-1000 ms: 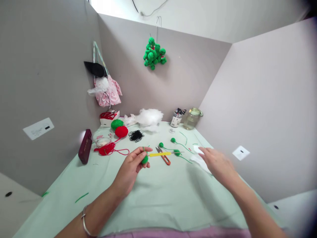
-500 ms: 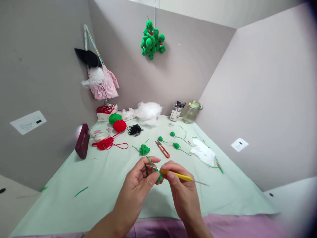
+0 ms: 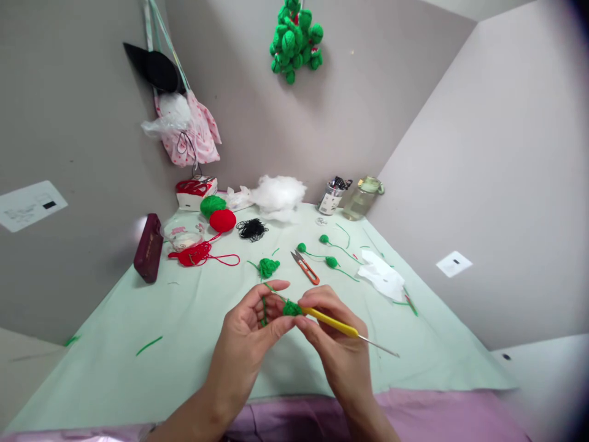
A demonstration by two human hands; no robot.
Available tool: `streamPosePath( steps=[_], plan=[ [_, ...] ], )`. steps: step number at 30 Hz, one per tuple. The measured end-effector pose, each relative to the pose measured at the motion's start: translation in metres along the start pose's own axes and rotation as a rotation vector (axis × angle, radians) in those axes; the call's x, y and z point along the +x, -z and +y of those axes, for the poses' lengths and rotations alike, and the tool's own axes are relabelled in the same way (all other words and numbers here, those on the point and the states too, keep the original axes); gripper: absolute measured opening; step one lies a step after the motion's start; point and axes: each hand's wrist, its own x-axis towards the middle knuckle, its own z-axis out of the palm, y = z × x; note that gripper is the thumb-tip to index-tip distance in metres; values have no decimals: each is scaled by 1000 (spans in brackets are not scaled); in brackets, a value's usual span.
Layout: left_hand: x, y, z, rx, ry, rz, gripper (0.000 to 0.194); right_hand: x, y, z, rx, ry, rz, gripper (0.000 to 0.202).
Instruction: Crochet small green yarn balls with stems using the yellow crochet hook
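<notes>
Between my two hands is a small green crocheted piece (image 3: 291, 308). My left hand (image 3: 251, 331) pinches its left side, with green yarn running over the raised index finger and down by the other fingers. My right hand (image 3: 338, 341) grips a yellow-handled crochet hook (image 3: 334, 321) and touches the right side of the piece; the hook's near tip is hidden at the piece, its other metal end points to the lower right. Beyond my fingers lies a loose green yarn bundle (image 3: 268, 267), and orange snips (image 3: 305, 267) rest to its right.
Small green balls with tails (image 3: 331, 262) lie right of the snips, near white paper (image 3: 381, 275). Red yarn (image 3: 223, 220), black cord (image 3: 252, 229), white stuffing (image 3: 278, 195), a dark red case (image 3: 148, 248) and a jug (image 3: 362, 199) stand farther back.
The view has tilted down slightly. The green piece has turned between my fingers, and the hook's near tip, seen before beyond the piece, is now hidden at it.
</notes>
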Motion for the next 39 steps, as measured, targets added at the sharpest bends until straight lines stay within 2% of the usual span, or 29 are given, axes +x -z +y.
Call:
streamPosePath(
  steps=[4,8,11,17,21,26,30,34,39],
  plan=[
    [0,1,-1,-53,30,-11,43,-1,-1,1,-25,-6,6,15],
    [2,2,-4,-76,61,-56,42,-4,0,9,64,-117,93,13],
    [3,0,-7,-84,42,-46,39,-7,2,14,98,-178,125,11],
    [3,-2,-11,-101,75,-79,41,-3,1,10,-3,-80,124,10],
    [-1,-3,-11,-111,69,-46,42,-2,1,9,-7,-76,78,9],
    [-2,-8,-5,-207,137,-30,44,-6,-4,18,148,-187,131,7],
    [0,-9,-2,-351,224,-55,37,-8,-10,25,299,-318,154,12],
    [1,-7,0,-384,240,-112,38,-6,-8,27,336,-350,121,13],
    [0,-4,-1,-250,169,-147,47,-4,5,23,290,-249,-23,15]
  ],
)
